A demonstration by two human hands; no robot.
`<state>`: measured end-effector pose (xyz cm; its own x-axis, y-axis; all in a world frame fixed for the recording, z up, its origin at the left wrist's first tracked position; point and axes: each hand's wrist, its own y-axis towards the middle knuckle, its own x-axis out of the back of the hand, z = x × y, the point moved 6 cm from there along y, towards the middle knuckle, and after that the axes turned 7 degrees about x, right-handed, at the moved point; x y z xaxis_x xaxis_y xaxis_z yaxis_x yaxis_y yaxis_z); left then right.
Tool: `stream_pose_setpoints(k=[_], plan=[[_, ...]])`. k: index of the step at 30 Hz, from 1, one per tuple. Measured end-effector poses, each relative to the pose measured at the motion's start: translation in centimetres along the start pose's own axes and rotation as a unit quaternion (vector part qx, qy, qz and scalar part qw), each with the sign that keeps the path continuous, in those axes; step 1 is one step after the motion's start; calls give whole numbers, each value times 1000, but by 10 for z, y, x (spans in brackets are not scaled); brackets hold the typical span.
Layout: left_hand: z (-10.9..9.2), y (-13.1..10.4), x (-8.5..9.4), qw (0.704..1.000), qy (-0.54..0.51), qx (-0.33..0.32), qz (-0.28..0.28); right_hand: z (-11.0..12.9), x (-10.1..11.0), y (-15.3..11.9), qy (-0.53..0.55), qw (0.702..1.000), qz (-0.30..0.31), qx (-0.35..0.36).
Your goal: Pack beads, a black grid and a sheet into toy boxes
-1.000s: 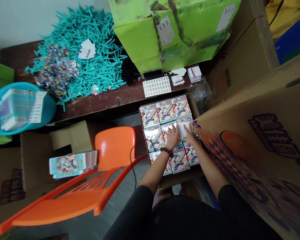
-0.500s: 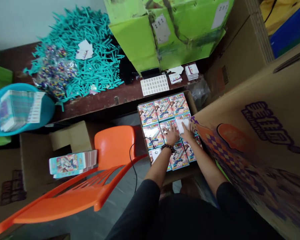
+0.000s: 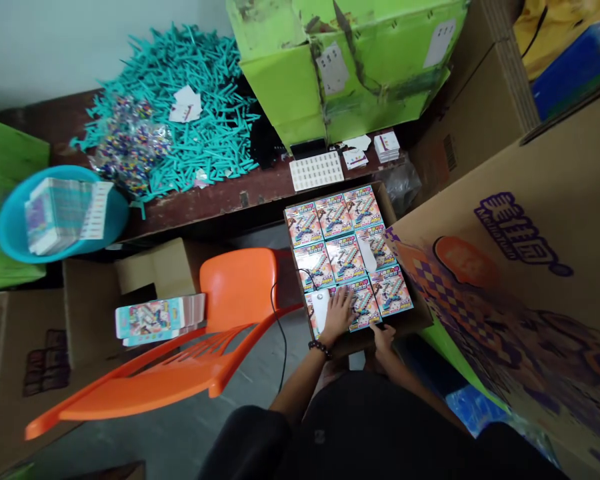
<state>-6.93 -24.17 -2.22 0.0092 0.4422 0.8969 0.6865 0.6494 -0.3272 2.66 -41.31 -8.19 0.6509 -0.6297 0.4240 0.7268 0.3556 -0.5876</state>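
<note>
Below me, a cardboard carton (image 3: 387,203) holds rows of small printed boxes (image 3: 345,259) with colourful fronts. My left hand (image 3: 339,315) lies with fingers spread on the boxes of the nearest row. Beside it, at the near left corner, a white device (image 3: 321,311) with a thin black cable rests on a box. My right hand (image 3: 383,336) is at the carton's near edge, its fingers curled around that edge beside the boxes. A white slip (image 3: 368,255) lies on the middle row at the right.
An orange chair (image 3: 237,280) stands left of the carton. Teal sticks (image 3: 205,113) are heaped on the dark bench (image 3: 190,207), with a blue basin (image 3: 17,220) at its left. A large green box (image 3: 370,73) stands behind, and a tall carton (image 3: 530,267) rises close on the right.
Both hands have drawn back toward me from the middle rows. My right hand has left the white slip and moved to the carton's near edge. The view has shifted slightly.
</note>
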Motion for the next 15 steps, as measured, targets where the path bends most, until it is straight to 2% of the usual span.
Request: stream_pose_setpoints(k=[3, 7, 9, 11, 15], plan=[[-6, -29, -20, 999, 9, -29, 12, -4, -23, 3, 41, 998, 51, -24], [-7, -30, -29, 1000, 17, -6, 1, 2, -34, 10, 50, 994, 102, 4], [-8, -34, -31, 1000, 18, 4, 5, 3, -30, 7, 17, 992, 122, 31], [-11, -50, -38, 999, 18, -8, 32, 3, -20, 1, -49, 988, 134, 64], [-13, -106, -66, 989, 36, -47, 134, 1, 11, -13, -230, 954, 128, 145]])
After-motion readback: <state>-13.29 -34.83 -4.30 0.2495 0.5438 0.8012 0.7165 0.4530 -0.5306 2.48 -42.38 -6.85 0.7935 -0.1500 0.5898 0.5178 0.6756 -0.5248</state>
